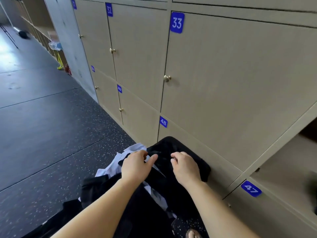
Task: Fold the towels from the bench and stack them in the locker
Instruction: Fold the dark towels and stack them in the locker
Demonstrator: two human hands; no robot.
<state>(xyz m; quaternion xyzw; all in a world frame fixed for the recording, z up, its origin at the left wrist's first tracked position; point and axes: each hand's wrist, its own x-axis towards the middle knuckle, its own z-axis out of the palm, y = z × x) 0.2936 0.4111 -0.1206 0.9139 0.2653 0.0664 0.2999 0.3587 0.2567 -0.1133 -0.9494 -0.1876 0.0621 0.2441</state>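
gripping the black towel (171,148) with curled fingers and its thumb stretched across the cloth, the left hand (135,166) sits low below door 33 (231,83). the right hand (184,167) is just beside it, further toward the right under that door, fingers curled down onto the same towel. the dark fabric hides whether they truly pinch a fold. the black towel lies bunched under both hands, below door 33 and close against the locker front, not yet squared into any neat shape. a white towel (135,147) pokes out rumpled on the side of it away from door 33, and more black and white cloth trails back toward the person in a loose pile (103,189). the bench cannot be made out beneath it.

to the right of door 33 one locker (288,162) stands open, and the part of its inside that shows holds no stack of towels. the other doors around door 33 are closed. to the left of door 33 stretches the dark speckled floor (51,134).

judged from this, the task looks near its start: nothing folded is visible, nothing appears stacked in the open locker, and several towels wait in the heap. the step in hand seems to be picking out or beginning to fold the black towel. carrying it to the open locker, and doing the same for the rest, is all left to do.
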